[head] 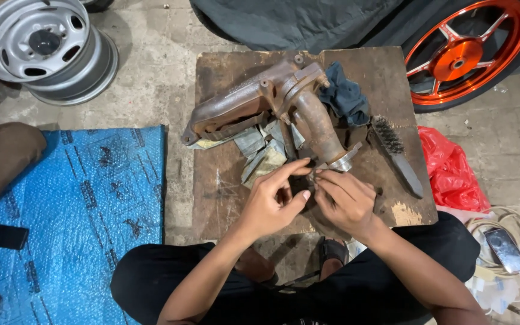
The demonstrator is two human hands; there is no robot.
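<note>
Both hands meet over the worktop (pixel 224 204): left hand (pixel 272 201) w/ thumb and forefinger pinched, right hand (pixel 345 201) fingers curled in, both closed on some tiny piece betw. the fingertips, too small to tell what. That's right at the flange end of the rusty manifold (pixel 284 105), which lies across the board on scraps of sandpaper (pixel 260 157). Wire brush (pixel 395 153) just right of it, dark rag (pixel 345 99) behind. Further out: blue tarp (pixel 91 204) left, steel rim (pixel 46 48) top left, orange wheel (pixel 461 51) top right, red bag (pixel 449 171).

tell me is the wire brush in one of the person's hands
No, the wire brush lies on the wooden board, right of both hands, untouched.
</note>
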